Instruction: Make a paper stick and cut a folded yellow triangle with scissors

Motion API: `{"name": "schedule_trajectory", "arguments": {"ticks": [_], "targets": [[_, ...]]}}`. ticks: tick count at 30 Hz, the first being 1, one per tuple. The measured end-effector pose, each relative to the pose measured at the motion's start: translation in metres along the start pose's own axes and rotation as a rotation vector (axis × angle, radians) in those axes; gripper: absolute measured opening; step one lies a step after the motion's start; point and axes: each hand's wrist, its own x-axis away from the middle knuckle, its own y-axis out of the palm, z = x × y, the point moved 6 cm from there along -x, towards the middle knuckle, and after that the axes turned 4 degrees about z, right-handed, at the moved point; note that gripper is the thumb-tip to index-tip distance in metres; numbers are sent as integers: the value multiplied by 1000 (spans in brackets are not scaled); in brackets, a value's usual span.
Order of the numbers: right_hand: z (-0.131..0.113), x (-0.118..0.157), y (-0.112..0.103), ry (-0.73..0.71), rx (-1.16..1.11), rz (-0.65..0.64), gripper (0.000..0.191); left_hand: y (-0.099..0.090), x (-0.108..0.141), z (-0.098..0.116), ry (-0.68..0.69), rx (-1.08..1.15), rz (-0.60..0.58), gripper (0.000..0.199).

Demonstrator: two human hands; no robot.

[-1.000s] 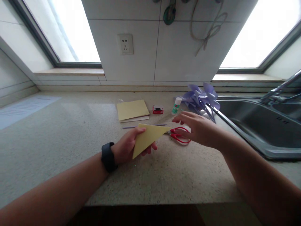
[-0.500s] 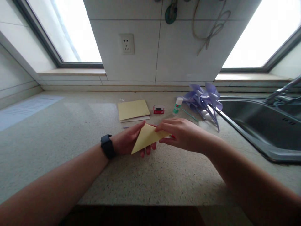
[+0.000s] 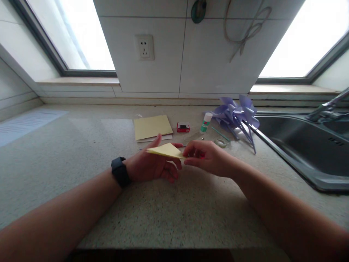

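A folded yellow paper triangle is tilted nearly edge-on above the counter. My right hand pinches its right corner between thumb and fingers; something small and red shows within that hand. My left hand, palm up with its fingers apart and a dark watch on the wrist, lies under and behind the paper. Behind the hands are a stack of yellow paper, a small red box, a glue stick with a white cap, and a roll of clear tape.
Purple paper pinwheels lie at the back right, beside a steel sink. A thin green stick is near them. A printed sheet lies at the far left. The counter's front edge is close below the hands.
The yellow triangle has turned from face-on to nearly flat. My left fingers have opened away from it, and my right hand now pinches its right corner.
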Motion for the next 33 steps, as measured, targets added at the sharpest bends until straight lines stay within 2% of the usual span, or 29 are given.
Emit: {"name": "schedule_trajectory", "arguments": {"ticks": [2, 4, 6, 8, 13, 16, 21, 25, 29, 33], "targets": [[7, -1, 0, 90, -113, 77, 29, -3, -1, 3, 112, -17, 56, 77], [11, -2, -1, 159, -183, 149, 31, -5, 0, 10, 292, -74, 137, 77], [11, -2, -1, 196, -227, 170, 32, -6, 2, 14, 450, -164, 209, 69], [10, -2, 2, 205, -236, 153, 32, -6, 4, 15, 529, -246, 274, 59], [5, 0, 13, 204, -193, 63, 30, -9, 6, 15, 558, -375, 415, 54], [2, 2, 20, 215, -218, 10, 30, -7, 6, 15, 552, -402, 408, 51], [-2, 4, 28, 223, -161, -43, 27, -6, 6, 14, 523, -466, 394, 67], [-4, 5, 32, 235, -237, -98, 31, -4, 7, 15, 514, -498, 374, 73], [-4, 5, 32, 261, -327, -99, 33, -1, 6, 15, 493, -491, 368, 78], [-2, 6, 32, 249, -382, -82, 30, -1, 5, 15, 487, -496, 371, 74]]}}
